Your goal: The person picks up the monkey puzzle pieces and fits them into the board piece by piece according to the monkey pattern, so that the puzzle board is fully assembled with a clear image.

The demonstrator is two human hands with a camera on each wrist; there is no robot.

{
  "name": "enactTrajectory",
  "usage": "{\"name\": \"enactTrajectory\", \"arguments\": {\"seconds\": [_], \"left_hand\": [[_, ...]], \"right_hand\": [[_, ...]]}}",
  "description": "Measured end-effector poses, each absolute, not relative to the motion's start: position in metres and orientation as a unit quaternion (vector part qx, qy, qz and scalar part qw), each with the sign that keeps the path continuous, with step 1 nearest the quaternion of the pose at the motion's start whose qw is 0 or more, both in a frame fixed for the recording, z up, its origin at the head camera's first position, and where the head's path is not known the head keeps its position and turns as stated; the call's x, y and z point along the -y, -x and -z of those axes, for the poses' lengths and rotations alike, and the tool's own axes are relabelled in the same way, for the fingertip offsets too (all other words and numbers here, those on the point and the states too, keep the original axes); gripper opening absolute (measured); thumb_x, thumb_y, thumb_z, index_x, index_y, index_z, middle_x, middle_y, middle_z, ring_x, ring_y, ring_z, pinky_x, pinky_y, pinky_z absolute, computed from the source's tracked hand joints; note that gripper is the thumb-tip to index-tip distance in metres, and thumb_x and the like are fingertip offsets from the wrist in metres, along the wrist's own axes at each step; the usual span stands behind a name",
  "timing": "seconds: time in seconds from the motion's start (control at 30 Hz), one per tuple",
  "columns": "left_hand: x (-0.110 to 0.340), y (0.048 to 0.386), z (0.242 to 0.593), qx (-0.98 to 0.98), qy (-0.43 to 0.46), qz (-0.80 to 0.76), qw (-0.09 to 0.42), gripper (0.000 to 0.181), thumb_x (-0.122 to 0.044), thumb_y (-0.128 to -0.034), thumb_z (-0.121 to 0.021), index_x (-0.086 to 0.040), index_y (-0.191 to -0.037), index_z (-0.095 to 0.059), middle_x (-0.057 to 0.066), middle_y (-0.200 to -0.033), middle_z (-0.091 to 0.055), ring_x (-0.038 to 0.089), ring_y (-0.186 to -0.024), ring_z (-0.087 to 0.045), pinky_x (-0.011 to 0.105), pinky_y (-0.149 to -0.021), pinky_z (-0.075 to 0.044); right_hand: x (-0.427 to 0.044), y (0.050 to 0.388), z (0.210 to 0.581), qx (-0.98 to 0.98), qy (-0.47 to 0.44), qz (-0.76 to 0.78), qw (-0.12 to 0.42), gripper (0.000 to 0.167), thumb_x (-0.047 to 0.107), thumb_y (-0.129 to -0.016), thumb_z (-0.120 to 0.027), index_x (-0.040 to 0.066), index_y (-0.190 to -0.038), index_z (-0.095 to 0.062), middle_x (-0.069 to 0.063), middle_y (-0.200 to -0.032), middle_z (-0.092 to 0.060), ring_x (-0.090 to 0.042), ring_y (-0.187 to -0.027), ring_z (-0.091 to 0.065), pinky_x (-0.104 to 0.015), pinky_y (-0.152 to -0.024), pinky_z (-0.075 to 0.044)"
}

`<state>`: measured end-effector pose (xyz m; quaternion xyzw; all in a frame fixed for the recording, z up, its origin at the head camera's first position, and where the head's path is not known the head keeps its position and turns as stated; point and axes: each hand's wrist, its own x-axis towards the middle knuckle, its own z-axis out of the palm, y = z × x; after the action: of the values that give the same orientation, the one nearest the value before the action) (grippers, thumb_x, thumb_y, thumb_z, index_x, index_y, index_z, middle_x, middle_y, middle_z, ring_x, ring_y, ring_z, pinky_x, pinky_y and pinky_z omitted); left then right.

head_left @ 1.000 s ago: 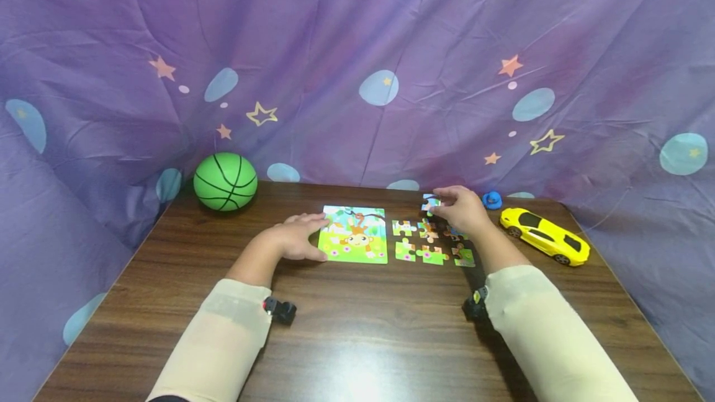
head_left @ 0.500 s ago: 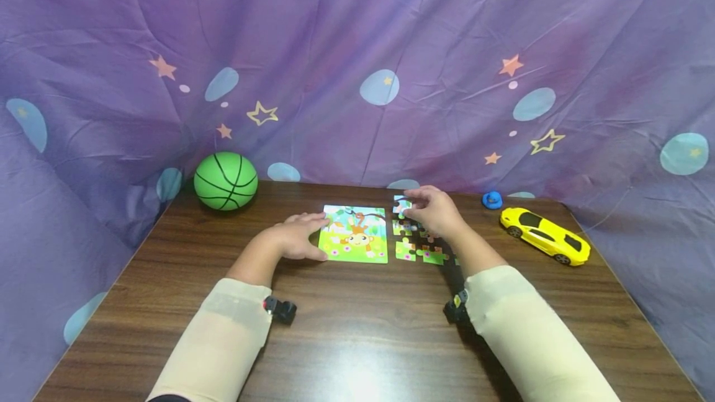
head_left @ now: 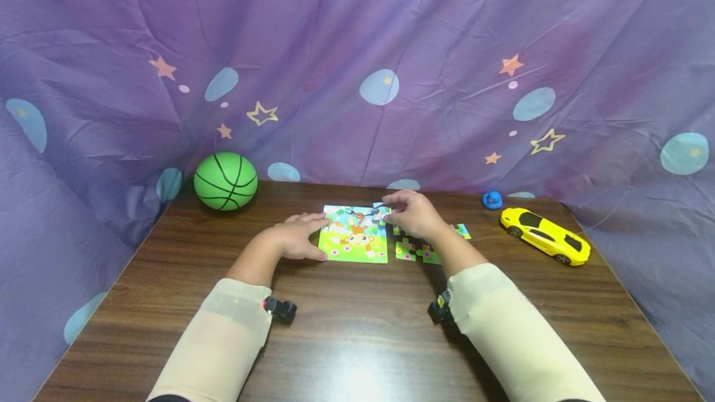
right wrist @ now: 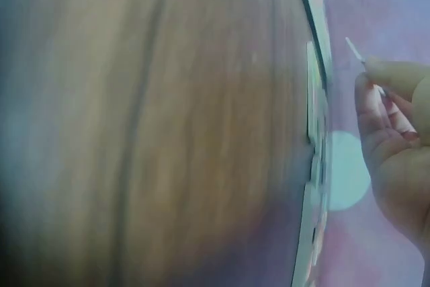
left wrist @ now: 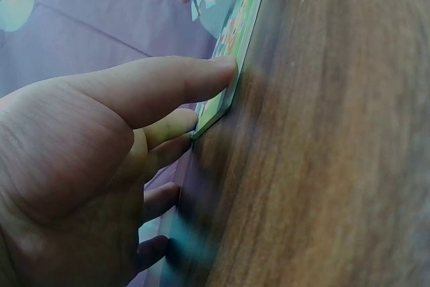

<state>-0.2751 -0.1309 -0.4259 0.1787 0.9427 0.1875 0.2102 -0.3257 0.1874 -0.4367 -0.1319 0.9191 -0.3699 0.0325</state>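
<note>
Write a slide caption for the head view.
The right hand pinches a puzzle piece above the monkey picture while the left hand rests at the picture's left edge.

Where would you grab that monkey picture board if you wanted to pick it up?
I'd probably take the picture board by its left edge, coming in low from the left, thumb on top and fingertips easing underneath. It looks thin and lies flat on the table, while loose puzzle pieces sit close on its right. The left hand touches that left edge.
</note>
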Motion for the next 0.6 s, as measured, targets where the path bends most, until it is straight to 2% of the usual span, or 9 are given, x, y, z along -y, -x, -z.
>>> {"name": "enactTrajectory", "arguments": {"seconds": [0.17, 0.33, 0.47, 0.6], "left_hand": [[0.130, 0.276, 0.426, -0.943, -0.179, -0.187, 0.211, 0.094, -0.051, -0.0922, -0.076, -0.026, -0.171, -0.031, 0.000, -0.182, -0.019, 0.041, -0.168, -0.012, 0.076, -0.131, -0.014], [0.130, 0.275, 0.426, -0.943, -0.178, -0.186, 0.212, 0.094, -0.051, -0.0928, -0.075, -0.025, -0.171, -0.030, 0.000, -0.182, -0.018, 0.041, -0.169, -0.011, 0.076, -0.131, -0.013], [0.130, 0.276, 0.427, -0.944, -0.179, -0.181, 0.211, 0.093, -0.050, -0.0928, -0.074, -0.026, -0.171, -0.030, 0.000, -0.182, -0.019, 0.041, -0.169, -0.011, 0.074, -0.132, -0.013], [0.130, 0.277, 0.428, -0.943, -0.183, -0.183, 0.208, 0.092, -0.050, -0.0926, -0.074, -0.026, -0.171, -0.031, 0.000, -0.182, -0.020, 0.041, -0.168, -0.012, 0.074, -0.132, -0.014]], "right_hand": [[-0.178, 0.329, 0.437, -0.920, 0.138, 0.362, 0.055, 0.045, 0.019, -0.093, -0.082, 0.011, -0.135, -0.073, -0.010, -0.119, -0.069, -0.022, -0.099, -0.066, -0.033, -0.082, -0.060], [-0.170, 0.334, 0.437, -0.923, 0.130, 0.355, 0.076, 0.047, 0.017, -0.091, -0.083, 0.010, -0.137, -0.072, -0.012, -0.121, -0.076, -0.019, -0.101, -0.069, -0.033, -0.087, -0.061], [-0.165, 0.336, 0.437, -0.926, 0.123, 0.348, 0.085, 0.048, 0.015, -0.090, -0.084, 0.009, -0.137, -0.072, -0.012, -0.112, -0.078, -0.015, -0.086, -0.068, -0.030, -0.078, -0.060], [-0.161, 0.337, 0.436, -0.932, 0.128, 0.328, 0.088, 0.047, 0.014, -0.091, -0.083, 0.006, -0.136, -0.073, -0.012, -0.111, -0.077, -0.012, -0.072, -0.066, -0.028, -0.070, -0.060]]}}
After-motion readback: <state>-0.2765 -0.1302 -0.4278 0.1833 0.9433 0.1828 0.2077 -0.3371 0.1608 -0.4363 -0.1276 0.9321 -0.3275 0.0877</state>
